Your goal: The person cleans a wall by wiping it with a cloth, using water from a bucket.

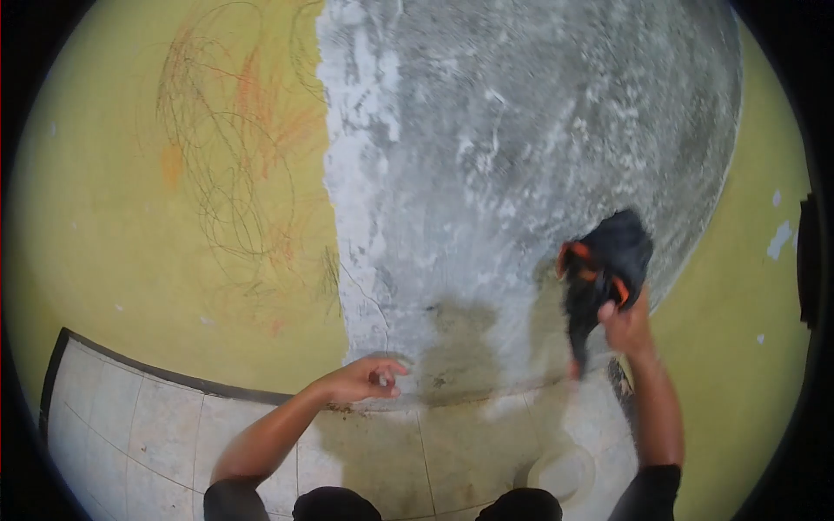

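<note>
My right hand (627, 332) grips a bunched black cloth with orange trim (612, 256), which is blurred by motion and hangs in front of the bare wall. A narrow end of the cloth dangles down beside the hand. My left hand (360, 380) is held low, near the foot of the wall, its fingers loosely curved and apart with nothing between them. Facing me, the grey wall patch (486, 191) shows bare, mottled plaster with white flakes and a ragged white strip along its left side.
Yellow painted wall (113, 217) with scribbles borders the patch on the left; more yellow wall (747, 286) with chipped spots lies right. Below is a tiled floor (165, 434) with a dark skirting edge. A pale round container (561, 471) stands near my feet.
</note>
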The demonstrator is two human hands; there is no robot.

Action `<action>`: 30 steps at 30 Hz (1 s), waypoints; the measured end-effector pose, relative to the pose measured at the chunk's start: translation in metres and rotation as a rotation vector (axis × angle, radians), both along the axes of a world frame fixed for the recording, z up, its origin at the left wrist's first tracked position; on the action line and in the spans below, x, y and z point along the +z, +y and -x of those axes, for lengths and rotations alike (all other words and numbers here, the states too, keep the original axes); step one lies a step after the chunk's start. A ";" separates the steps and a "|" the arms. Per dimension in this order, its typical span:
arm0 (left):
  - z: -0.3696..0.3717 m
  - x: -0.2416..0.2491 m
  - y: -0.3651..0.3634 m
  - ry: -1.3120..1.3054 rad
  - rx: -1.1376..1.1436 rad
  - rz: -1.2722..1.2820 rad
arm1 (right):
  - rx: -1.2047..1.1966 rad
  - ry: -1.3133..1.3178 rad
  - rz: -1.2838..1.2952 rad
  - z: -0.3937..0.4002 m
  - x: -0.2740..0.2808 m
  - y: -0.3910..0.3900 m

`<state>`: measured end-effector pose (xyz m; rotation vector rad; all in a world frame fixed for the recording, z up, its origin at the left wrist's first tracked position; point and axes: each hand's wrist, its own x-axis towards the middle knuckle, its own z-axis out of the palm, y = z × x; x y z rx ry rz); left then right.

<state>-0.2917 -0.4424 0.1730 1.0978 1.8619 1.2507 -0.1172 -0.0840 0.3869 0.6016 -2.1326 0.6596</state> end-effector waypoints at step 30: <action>0.051 0.300 -0.057 1.444 0.763 -0.739 | -0.314 0.529 0.515 0.199 0.113 -0.234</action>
